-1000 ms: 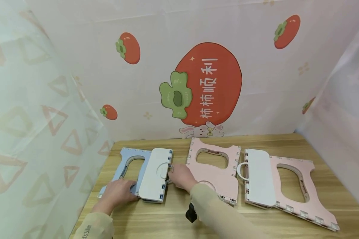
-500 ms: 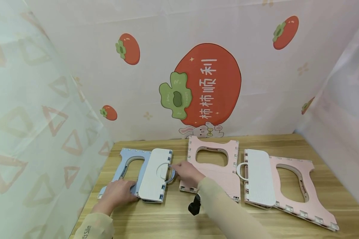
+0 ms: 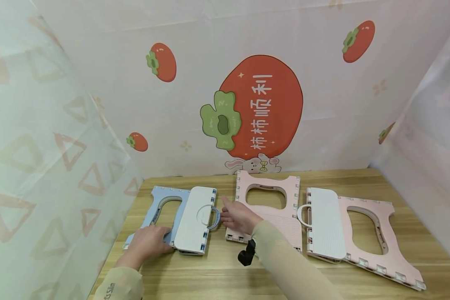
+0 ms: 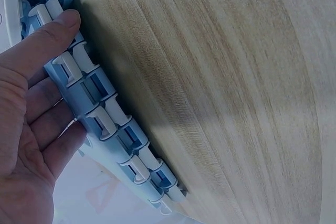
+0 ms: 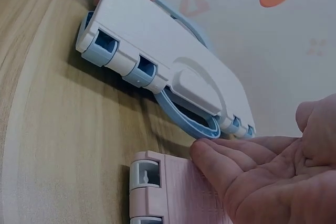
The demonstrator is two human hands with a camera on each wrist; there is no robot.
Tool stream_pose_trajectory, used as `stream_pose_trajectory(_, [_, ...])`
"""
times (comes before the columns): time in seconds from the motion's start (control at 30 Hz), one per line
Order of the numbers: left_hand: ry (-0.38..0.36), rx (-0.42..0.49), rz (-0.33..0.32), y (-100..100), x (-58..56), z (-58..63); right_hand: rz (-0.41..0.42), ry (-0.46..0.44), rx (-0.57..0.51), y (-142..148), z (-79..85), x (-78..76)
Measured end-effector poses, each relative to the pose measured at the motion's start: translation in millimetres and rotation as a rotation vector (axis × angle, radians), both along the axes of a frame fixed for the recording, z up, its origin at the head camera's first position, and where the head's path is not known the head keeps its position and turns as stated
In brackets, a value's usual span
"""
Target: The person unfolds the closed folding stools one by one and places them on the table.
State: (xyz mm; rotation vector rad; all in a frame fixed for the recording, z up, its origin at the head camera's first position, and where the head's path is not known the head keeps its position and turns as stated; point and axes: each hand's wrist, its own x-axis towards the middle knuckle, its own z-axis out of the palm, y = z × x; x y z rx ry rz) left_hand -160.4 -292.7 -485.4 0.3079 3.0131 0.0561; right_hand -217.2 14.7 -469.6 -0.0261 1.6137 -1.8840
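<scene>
A folded step stool with blue legs and a white top lies at the left of the table. My left hand holds its near edge; in the left wrist view the thumb lies over the hinged edge and the other fingers curl behind it. The stool's blue carry handle sticks out from the white top. My right hand has its fingers extended, palm turned towards the handle, fingertips right at the loop. It overlaps a pink folded stool in the head view.
Another folded stool, pink with a white top, lies at the right, its white handle pointing left. The wooden table meets a patterned back wall and covered side walls.
My right hand has let go of the blue handle and its fingers have straightened. The handle now stands further out. The middle pink stool shifted slightly. My left hand stayed put.
</scene>
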Motion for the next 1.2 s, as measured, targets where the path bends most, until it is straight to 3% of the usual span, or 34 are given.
stream_pose_trajectory(0.4, [0.009, -0.004, 0.002, -2.9, 2.2, -0.6, 0.005, -0.022, -0.005, -4.3, -5.1, -3.5])
stream_pose_trajectory(0.57, [0.0, 0.007, 0.009, -2.9, 3.1, -0.6, 0.006, -0.068, -0.055, -11.2, -15.2, -0.6])
stream_pose_trajectory(0.77, [0.013, -0.001, -0.004, -0.9, 2.0, 2.0, -0.068, -0.114, -0.139, -14.6, -25.6, 0.7])
stream_pose_trajectory(1.2, [0.005, 0.014, 0.011, -1.1, 3.0, -0.7, -0.144, -0.165, -0.245, -14.4, -26.6, 1.0])
